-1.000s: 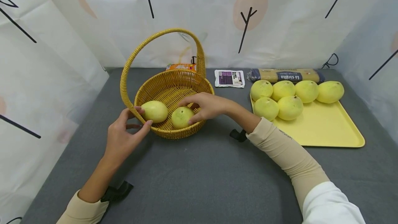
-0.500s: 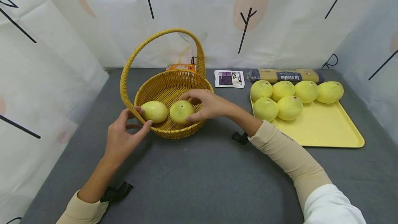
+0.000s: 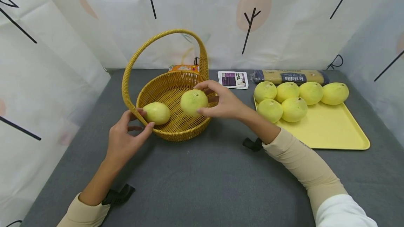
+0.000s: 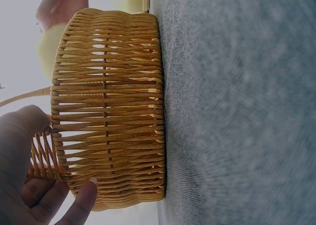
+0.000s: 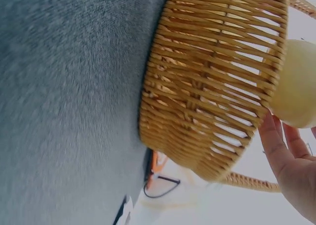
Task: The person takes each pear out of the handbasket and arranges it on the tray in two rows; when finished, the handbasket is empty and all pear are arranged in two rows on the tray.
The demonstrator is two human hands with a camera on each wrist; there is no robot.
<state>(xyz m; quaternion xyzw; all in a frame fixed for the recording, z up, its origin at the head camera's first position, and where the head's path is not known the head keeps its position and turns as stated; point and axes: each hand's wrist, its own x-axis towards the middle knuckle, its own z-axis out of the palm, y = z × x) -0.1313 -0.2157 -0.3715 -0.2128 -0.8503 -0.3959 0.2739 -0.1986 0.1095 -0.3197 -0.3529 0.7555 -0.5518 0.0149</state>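
A yellow wicker basket (image 3: 180,132) with a tall hoop handle stands upright on the table. My left hand (image 3: 126,134) grips the foot of the handle at the left rim; in the left wrist view the thumb and fingers lie on both sides of the weave. My right hand (image 3: 222,102) pinches a pale yellow, melon-like fruit (image 3: 193,103) between thumb and fingers, up at the level of the right rim. Inside the basket, by my left hand, lies a second fruit (image 3: 157,113) of the same kind.
On the right, a yellow tray (image 3: 331,130) holds several like fruits (image 3: 295,109) at its back left. Behind are a la sicilia pasta packet (image 3: 291,76), a white-and-purple sachet (image 3: 233,79) and an orange pack (image 3: 184,68) partly hidden behind the basket.
My right hand has lifted the fruit from the basket floor and brought it up and to the right. My left hand, the basket and the other fruit have stayed in place.
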